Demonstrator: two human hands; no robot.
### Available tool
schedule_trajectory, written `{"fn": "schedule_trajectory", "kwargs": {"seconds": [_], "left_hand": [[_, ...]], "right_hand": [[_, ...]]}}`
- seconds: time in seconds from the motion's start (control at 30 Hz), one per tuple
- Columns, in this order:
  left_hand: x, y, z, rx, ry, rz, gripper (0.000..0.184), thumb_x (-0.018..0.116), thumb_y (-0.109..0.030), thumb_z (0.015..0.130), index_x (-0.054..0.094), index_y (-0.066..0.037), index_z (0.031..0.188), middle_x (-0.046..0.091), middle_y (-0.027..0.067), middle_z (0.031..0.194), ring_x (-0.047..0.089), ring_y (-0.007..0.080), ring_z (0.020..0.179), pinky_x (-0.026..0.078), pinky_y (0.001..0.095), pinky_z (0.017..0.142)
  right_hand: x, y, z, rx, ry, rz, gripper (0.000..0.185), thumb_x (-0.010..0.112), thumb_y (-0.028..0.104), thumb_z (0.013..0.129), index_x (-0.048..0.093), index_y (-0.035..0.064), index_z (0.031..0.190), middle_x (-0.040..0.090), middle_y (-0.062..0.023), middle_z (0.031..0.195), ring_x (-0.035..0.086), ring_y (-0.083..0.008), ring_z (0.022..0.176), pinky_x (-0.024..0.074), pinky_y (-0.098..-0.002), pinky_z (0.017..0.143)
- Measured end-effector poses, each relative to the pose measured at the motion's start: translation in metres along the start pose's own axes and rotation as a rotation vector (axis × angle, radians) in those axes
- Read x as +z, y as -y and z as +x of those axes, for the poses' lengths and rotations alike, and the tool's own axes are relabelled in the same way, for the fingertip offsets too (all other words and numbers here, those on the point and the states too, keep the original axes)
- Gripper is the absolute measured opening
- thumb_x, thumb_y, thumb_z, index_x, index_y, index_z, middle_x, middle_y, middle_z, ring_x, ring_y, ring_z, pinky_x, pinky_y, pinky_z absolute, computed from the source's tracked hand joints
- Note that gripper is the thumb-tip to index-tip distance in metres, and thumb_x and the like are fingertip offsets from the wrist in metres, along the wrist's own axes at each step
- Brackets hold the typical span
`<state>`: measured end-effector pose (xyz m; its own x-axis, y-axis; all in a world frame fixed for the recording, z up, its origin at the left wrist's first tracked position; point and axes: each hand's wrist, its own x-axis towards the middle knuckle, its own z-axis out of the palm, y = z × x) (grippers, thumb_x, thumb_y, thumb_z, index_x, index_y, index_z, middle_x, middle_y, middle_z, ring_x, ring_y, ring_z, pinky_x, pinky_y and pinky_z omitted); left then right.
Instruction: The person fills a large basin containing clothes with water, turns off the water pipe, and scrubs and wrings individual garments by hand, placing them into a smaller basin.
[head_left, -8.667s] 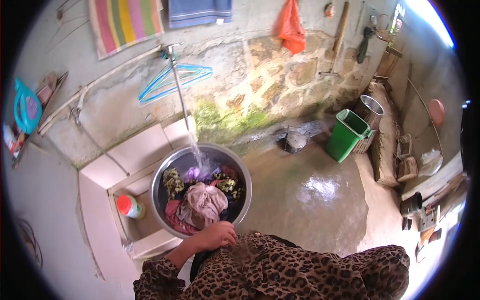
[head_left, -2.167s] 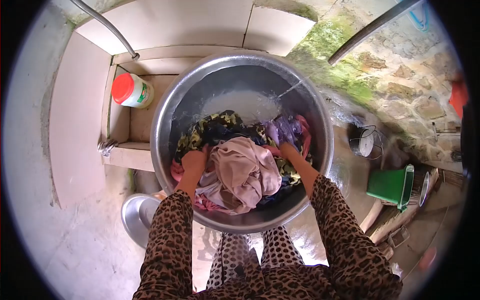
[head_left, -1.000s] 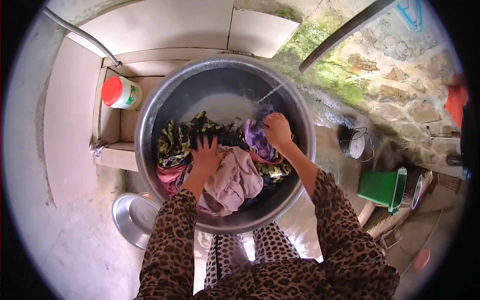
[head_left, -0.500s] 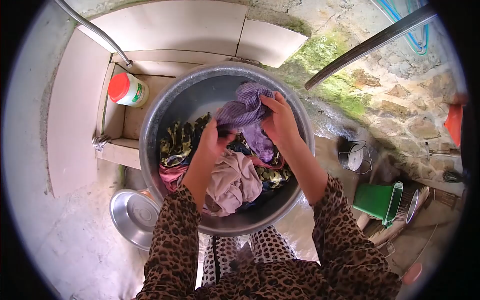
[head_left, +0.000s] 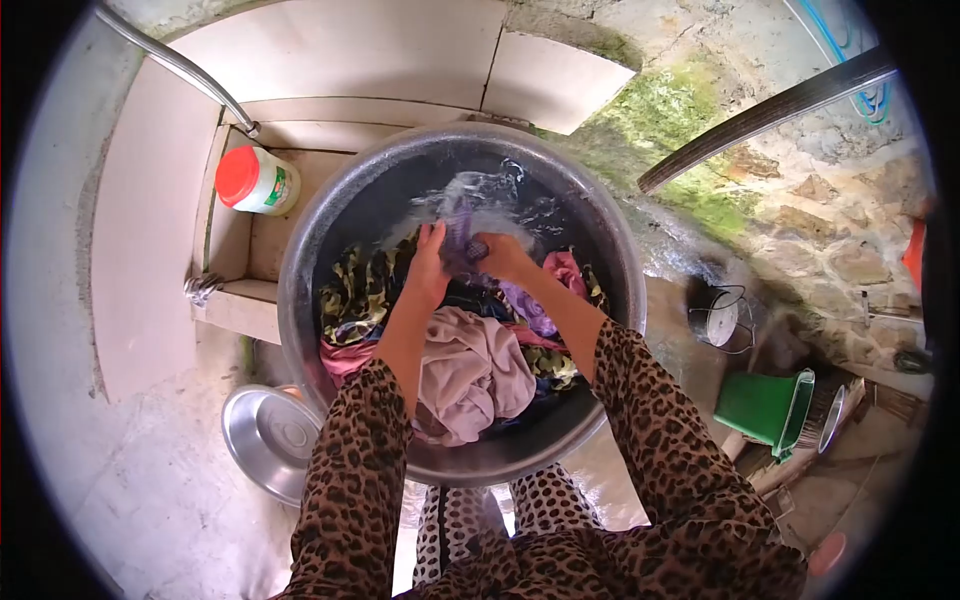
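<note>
A large metal basin (head_left: 300,250) holds water and a heap of wet clothes. My left hand (head_left: 428,268) and my right hand (head_left: 503,257) are close together over its middle, both closed on a small purple checked cloth (head_left: 460,235) that touches splashing water. Below my hands lies a bunched pale pink cloth (head_left: 472,375). Camouflage fabric (head_left: 358,300) is at the left of the heap, with red-pink cloth (head_left: 345,358) under it. A lilac cloth (head_left: 530,308) lies partly behind my right forearm.
A jar with a red lid (head_left: 258,181) stands on the tiled ledge at left. A smaller metal bowl (head_left: 270,440) is at lower left. A hose (head_left: 765,120) reaches in from upper right. A lidded pot (head_left: 720,318) and a green bin (head_left: 762,408) stand at right.
Since half a second ago, the purple checked cloth has gone from raised and spread between my hands down to the water, bunched up. The water now splashes, and my right hand has moved left.
</note>
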<state>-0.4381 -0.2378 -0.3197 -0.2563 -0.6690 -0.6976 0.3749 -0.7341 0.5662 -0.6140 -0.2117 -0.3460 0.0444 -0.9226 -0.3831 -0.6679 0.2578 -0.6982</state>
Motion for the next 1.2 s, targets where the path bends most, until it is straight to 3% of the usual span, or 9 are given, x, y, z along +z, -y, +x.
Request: {"fn": "schedule_trajectory", "kwargs": {"seconds": [0.03,0.23,0.37,0.47,0.63,0.9,1.07,1.1,1.2], "left_hand": [[-0.001,0.002,0.000,-0.003,0.068,0.010,0.062,0.058,-0.037,0.092,0.030,-0.016,0.143,0.044,0.0092,0.136,0.051,0.0276,0.117,0.045,0.0485,0.093],[-0.035,0.023,0.009,-0.023,-0.108,0.033,0.055,0.054,-0.035,0.094,0.035,-0.009,0.139,0.055,0.0103,0.123,0.055,0.0295,0.111,0.046,0.0493,0.090],[0.014,-0.011,-0.028,-0.264,-0.140,-0.198,0.064,0.050,-0.059,0.090,0.047,-0.009,0.130,0.053,0.0137,0.129,0.050,0.0334,0.119,0.042,0.0501,0.098],[-0.005,-0.002,-0.017,-0.233,0.324,-0.431,0.073,0.047,-0.065,0.088,0.042,-0.007,0.133,0.048,0.0133,0.134,0.044,0.0284,0.127,0.043,0.0470,0.099],[-0.015,-0.017,-0.033,-0.413,-0.093,-0.499,0.053,0.049,-0.051,0.092,0.056,-0.006,0.118,0.058,0.0110,0.119,0.054,0.0248,0.112,0.046,0.0399,0.092],[0.007,0.026,-0.001,0.129,-0.079,-0.027,0.035,0.054,-0.035,0.093,0.059,-0.004,0.108,0.061,0.0108,0.109,0.060,0.0244,0.100,0.050,0.0391,0.086],[0.003,-0.012,-0.014,-0.017,0.121,-0.125,0.054,0.057,-0.030,0.093,0.037,0.005,0.130,0.049,0.0213,0.128,0.054,0.0347,0.112,0.048,0.0529,0.093],[0.003,-0.024,-0.027,-0.098,0.101,-0.079,0.074,0.055,-0.034,0.094,0.011,-0.003,0.145,0.032,0.0247,0.141,0.046,0.0428,0.119,0.045,0.0591,0.095],[-0.001,-0.031,-0.038,-0.237,-0.052,-0.302,0.086,0.056,-0.044,0.092,-0.004,-0.016,0.148,0.020,0.0259,0.146,0.041,0.0463,0.123,0.042,0.0618,0.097]], "right_hand": [[-0.006,0.007,-0.001,0.017,0.181,0.058,0.055,0.076,0.037,0.070,0.062,0.0083,0.114,0.063,-0.0209,0.109,0.057,-0.0389,0.107,0.0443,-0.0437,0.090],[-0.017,-0.091,0.032,0.542,-0.431,0.689,0.061,0.071,0.055,0.075,0.067,-0.0006,0.101,0.066,-0.0230,0.099,0.064,-0.0322,0.093,0.0467,-0.0413,0.084],[0.016,-0.007,0.020,0.303,-0.420,0.622,0.039,0.067,0.039,0.083,0.068,0.0030,0.098,0.067,-0.0179,0.100,0.065,-0.0296,0.091,0.0485,-0.0377,0.080],[0.038,0.056,-0.004,0.100,-0.215,0.458,0.018,0.065,0.022,0.084,0.069,0.0104,0.096,0.067,-0.0152,0.099,0.065,-0.0312,0.090,0.0494,-0.0376,0.073],[0.014,0.174,-0.098,-0.305,-0.267,0.353,0.014,0.067,0.020,0.081,0.064,0.0067,0.086,0.062,-0.0117,0.083,0.062,-0.0347,0.076,0.0481,-0.0394,0.065],[-0.014,0.085,0.001,0.153,-0.407,-0.012,0.041,0.055,0.043,0.088,0.070,0.0061,0.083,0.065,-0.0230,0.083,0.063,-0.0427,0.076,0.0480,-0.0489,0.069],[-0.037,-0.044,0.026,0.333,-0.541,0.028,0.054,0.051,0.056,0.088,0.070,0.0050,0.095,0.067,-0.0226,0.092,0.064,-0.0408,0.089,0.0491,-0.0467,0.079],[-0.046,-0.053,0.023,0.455,-0.528,0.000,0.058,0.050,0.060,0.087,0.069,0.0066,0.102,0.067,-0.0218,0.096,0.064,-0.0394,0.092,0.0491,-0.0464,0.080],[-0.025,-0.042,0.018,0.292,-0.770,-0.080,0.059,0.065,0.054,0.081,0.063,0.0056,0.115,0.067,-0.0183,0.102,0.062,-0.0395,0.097,0.0482,-0.0449,0.085]]}}
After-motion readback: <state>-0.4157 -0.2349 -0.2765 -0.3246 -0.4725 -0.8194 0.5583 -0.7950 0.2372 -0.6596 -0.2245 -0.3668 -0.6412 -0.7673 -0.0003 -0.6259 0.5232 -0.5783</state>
